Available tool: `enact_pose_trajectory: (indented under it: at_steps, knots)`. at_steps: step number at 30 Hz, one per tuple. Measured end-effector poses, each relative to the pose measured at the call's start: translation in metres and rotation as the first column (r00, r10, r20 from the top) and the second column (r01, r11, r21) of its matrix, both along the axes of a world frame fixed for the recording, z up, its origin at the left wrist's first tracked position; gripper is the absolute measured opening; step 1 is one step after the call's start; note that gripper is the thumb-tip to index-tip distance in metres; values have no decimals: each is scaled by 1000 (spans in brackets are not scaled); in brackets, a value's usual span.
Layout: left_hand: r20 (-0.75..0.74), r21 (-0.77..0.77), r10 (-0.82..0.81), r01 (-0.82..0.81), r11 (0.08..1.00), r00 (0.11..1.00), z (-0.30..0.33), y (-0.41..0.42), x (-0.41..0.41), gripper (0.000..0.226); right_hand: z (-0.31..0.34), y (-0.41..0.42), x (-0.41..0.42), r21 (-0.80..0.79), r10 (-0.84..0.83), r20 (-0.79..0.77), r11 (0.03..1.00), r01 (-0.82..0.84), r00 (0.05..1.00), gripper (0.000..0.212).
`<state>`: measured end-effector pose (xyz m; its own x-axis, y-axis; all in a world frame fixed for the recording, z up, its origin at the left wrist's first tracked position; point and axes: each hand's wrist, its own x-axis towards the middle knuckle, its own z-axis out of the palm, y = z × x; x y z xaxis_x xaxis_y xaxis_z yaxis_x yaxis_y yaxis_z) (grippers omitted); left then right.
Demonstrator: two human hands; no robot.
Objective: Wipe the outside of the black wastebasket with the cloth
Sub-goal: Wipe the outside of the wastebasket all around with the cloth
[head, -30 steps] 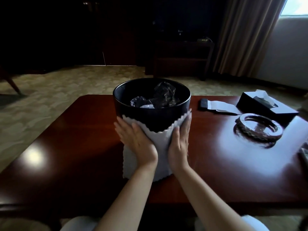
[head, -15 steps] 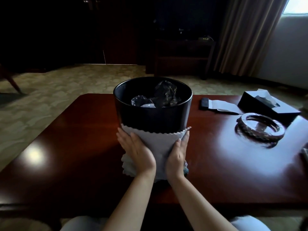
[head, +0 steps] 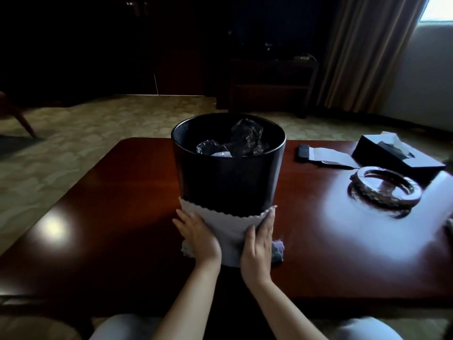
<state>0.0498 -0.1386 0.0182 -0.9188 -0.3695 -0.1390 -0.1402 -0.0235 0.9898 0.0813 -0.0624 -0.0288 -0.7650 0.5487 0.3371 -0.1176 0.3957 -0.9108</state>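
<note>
A round black wastebasket [head: 228, 177] stands upright in the middle of the dark red table [head: 98, 217], with crumpled plastic inside it. A white cloth [head: 230, 224] with a scalloped top edge lies flat against the lowest part of its near side, and the cloth's bottom bunches on the table. My left hand [head: 198, 235] presses the cloth's left part with straight fingers. My right hand [head: 259, 244] presses its right part, fingers straight and pointing up.
On the table to the right lie a glass ashtray [head: 386, 190], a black tissue box [head: 397, 155], and a dark remote [head: 303, 153] beside a white paper [head: 328, 155]. A dark cabinet [head: 272, 84] and curtains [head: 372, 50] stand beyond the carpet.
Both hands have slid the cloth down the near side of the wastebasket, from just under the rim to its base, and more black wall now shows above the cloth.
</note>
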Motion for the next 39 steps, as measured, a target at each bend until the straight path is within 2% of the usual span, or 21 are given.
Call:
enact_pose_trajectory:
  at_steps: [2, 4, 7, 8, 9, 11, 12, 14, 15, 17, 19, 20, 24, 27, 29, 31, 33, 36, 39]
  knots:
    - [-47, 2, -31, 31, 1000, 998, 5, 2, 6, 50, 5, -2, 0, 6, -10, 30, 1000, 10, 999, 56]
    - [-225, 6, -62, 65, 998, 972, 22, 5, 9, 53, 30, -2, -4, 120, -36, -28, 992, 39, 999, 61]
    - [-533, -188, -104, 2, 982, 840, 56, 6, 1, 66, 79, 5, -14, 296, -42, -201, 950, 102, 979, 65]
    - [-594, -198, -107, -16, 980, 797, 63, 7, -3, 67, 92, 8, -18, 339, -54, -251, 930, 140, 966, 65]
    - [-604, -184, -100, -15, 983, 790, 65, 6, -7, 68, 99, 12, -22, 361, -67, -278, 917, 169, 958, 63]
    - [-556, -196, -108, -4, 981, 824, 53, 4, -11, 66, 93, 13, -25, 363, -78, -244, 917, 166, 967, 62]
    - [-476, -219, -112, 5, 976, 872, 40, 3, -12, 62, 80, 12, -23, 347, -75, -194, 928, 140, 978, 63]
    - [-183, -287, -79, 23, 958, 980, 0, 0, -12, 56, 40, 5, -12, 268, -74, -44, 960, 83, 996, 62]
    - [-45, -291, -49, 34, 956, 998, -18, 0, -11, 56, 19, 2, -7, 214, -78, 50, 975, 65, 996, 57]
    - [61, -191, -6, 18, 981, 998, -31, -1, -3, 60, -4, -2, 1, 114, -84, 194, 991, 63, 977, 52]
    - [48, -191, -2, 11, 982, 999, -16, -1, 3, 54, 4, -3, 0, 79, -102, 206, 993, 87, 973, 53]
    - [7, -216, -22, 23, 976, 1000, -4, 0, 5, 53, 18, -4, -1, 85, -116, 152, 991, 104, 982, 53]
    - [-357, -295, -170, 62, 954, 919, 57, 13, 10, 67, 87, -3, -15, 209, -108, -154, 968, 139, 982, 60]
    - [-457, -284, -155, 22, 959, 876, 62, 14, 9, 71, 99, 7, -24, 315, -136, -194, 929, 193, 972, 62]
    - [-411, -314, -151, 16, 949, 899, 37, 8, 5, 78, 76, 14, -20, 295, -179, -71, 936, 192, 981, 70]
    - [-241, -335, -112, 26, 942, 964, 3, 1, 8, 70, 40, 17, -8, 188, -237, 154, 960, 207, 959, 72]
    - [-106, -312, -57, 21, 950, 993, -24, -5, 14, 62, 14, 12, 5, 107, -252, 327, 967, 229, 911, 71]
    - [-85, -236, 103, -121, 964, 991, -28, -6, 19, 49, 12, 2, 6, 11, -263, 340, 961, 275, 903, 51]
    - [-152, -138, 174, -195, 971, 973, 2, -7, 20, 18, 39, 0, -2, -119, -338, 182, 925, 362, 924, 28]
